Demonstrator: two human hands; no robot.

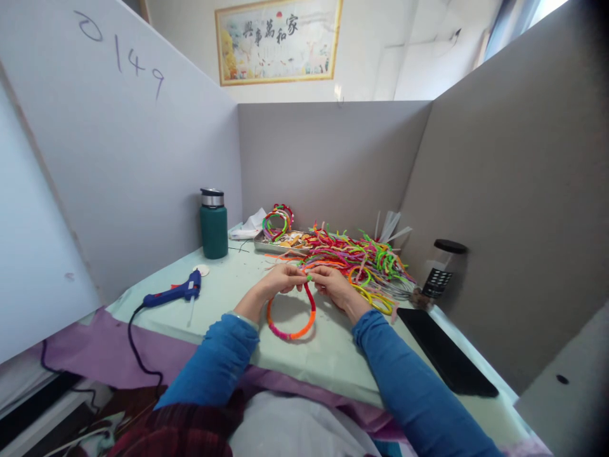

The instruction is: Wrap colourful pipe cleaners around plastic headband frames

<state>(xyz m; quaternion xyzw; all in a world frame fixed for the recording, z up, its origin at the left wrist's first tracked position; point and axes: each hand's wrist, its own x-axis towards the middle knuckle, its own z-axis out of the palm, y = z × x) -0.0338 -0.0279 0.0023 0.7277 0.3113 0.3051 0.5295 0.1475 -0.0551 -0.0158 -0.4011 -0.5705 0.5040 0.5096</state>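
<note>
"Fuzzy ring (311, 321), red, orange and magenta, up close to the person. How would it handle?"

"Light and bendy, I'd judge, like wrapped pipe cleaner; not slippery, easily squashed. Best held at the top, where its ends seem to meet."

"And the grip?"

"Left hand (285, 279) and right hand (334, 285) both pinch that top with fingertips, around a small green bit (309, 277). Below, the loop hangs over or rests on the pale tabletop (228, 285); I can't tell which."

"What's hidden?"

"The fingers cover the join, so whether it's fastened is unclear. Behind, the heap of coloured stems (342, 254) is too tangled to sort by eye."
</note>
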